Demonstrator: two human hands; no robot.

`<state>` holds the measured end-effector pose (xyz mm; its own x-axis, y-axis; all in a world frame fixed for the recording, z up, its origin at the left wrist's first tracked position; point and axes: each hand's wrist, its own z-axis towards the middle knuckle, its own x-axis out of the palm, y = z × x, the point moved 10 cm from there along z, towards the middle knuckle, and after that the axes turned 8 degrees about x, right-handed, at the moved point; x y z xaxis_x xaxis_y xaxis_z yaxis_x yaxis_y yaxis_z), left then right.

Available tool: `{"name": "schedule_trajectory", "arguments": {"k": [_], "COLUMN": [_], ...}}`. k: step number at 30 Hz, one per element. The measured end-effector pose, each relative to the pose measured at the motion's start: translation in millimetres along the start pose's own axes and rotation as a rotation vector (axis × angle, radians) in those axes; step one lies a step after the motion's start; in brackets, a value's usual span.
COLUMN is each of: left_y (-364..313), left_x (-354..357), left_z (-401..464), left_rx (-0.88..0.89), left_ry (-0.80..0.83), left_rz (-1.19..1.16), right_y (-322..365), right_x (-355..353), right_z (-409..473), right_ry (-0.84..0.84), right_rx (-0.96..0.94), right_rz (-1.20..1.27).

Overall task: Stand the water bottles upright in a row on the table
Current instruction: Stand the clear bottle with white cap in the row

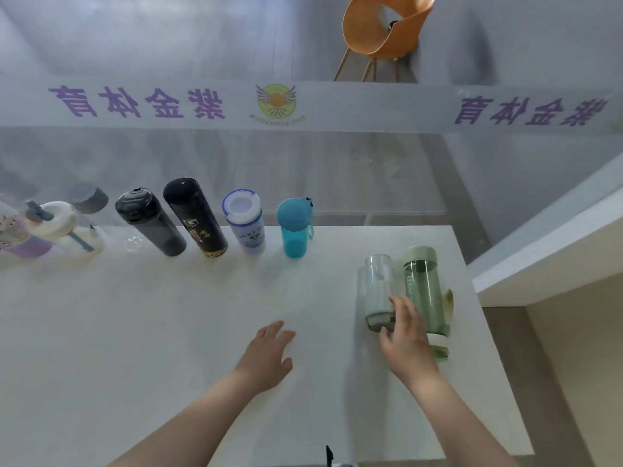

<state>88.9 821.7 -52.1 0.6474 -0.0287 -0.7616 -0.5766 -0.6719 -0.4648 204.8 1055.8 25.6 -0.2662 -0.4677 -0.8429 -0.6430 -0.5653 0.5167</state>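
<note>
a row of bottles is standing upright along the far edge of the white surface (202,315): a teal bottle (294,229) with a matching lid, a white bottle with a blue-rimmed cap (245,222), a tall black flask with gold print (195,217), a dark smoky bottle (150,224), then a cream bottle with a straw lid (59,225) and a purple one (17,239) at the blurred left edge. near the right edge, a clear bottle (378,288) and a pale green bottle (425,291) are lying on their sides, side by side. the right hand (406,335) is reaching over their near ends, fingers spread and touching the clear bottle; i cannot tell if it is gripping. the left hand (268,355) is resting released, fingers relaxed, on the surface.
</note>
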Motion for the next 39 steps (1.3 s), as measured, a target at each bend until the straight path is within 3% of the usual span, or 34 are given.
{"name": "schedule_trajectory", "arguments": {"k": [13,19,27,39], "left_y": [-133,-149,-130,-118], "left_x": [25,38,33,8], "left_z": [77,82,70,31], "left_rx": [-0.081,-0.066,-0.104,-0.096], "left_ry": [-0.073,-0.075,-0.239,-0.390], "left_rz": [-0.684,-0.779,-0.874,-0.827], "right_y": [-29,-31,-34,-24], "right_x": [0,4,17,-2], "right_z": [23,29,18,6], "right_ry": [0.281,0.316,0.417,0.419], "right_rx": [-0.005,-0.026,-0.133,-0.160], "right_rz": [0.194,0.192,0.142,0.261]}}
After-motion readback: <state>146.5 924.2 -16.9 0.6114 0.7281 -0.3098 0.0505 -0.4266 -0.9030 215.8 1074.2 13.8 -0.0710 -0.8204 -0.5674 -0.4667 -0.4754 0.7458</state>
